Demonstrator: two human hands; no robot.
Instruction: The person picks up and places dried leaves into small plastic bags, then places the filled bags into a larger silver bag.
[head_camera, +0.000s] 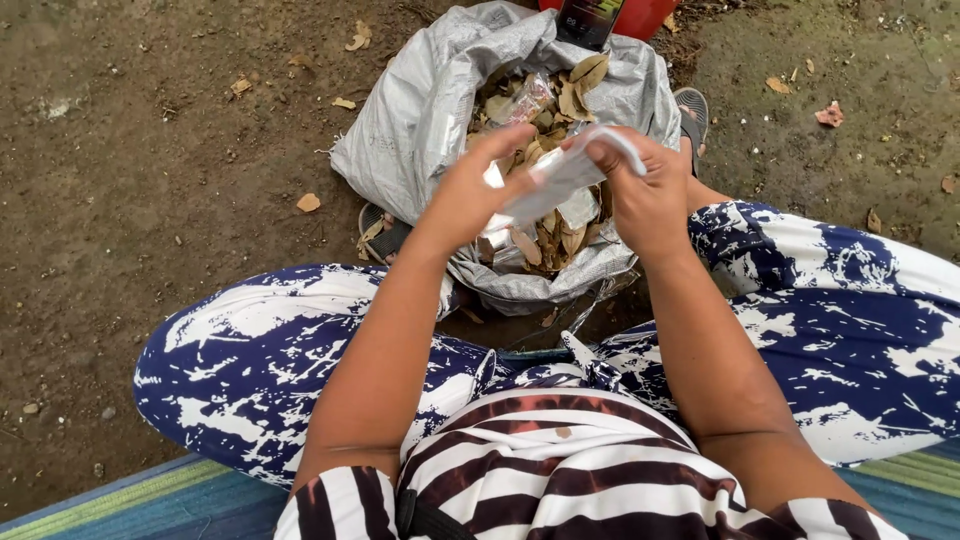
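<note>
Dirt ground; both hands gripping clear plastic wrapper over leaf-filled sack.

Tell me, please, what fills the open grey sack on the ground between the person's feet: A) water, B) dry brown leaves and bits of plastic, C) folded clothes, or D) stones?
B: the grey sack gapes open on dry brown leaves mixed with clear plastic scraps.

There is one view only, from a camera worn on the person's head. It looks steeply down and forward over the striped shirt and patterned trousers, close to both raised hands, which sit mid-picture. Beyond them it takes in a grey sack and the bare dirt ground.
</note>
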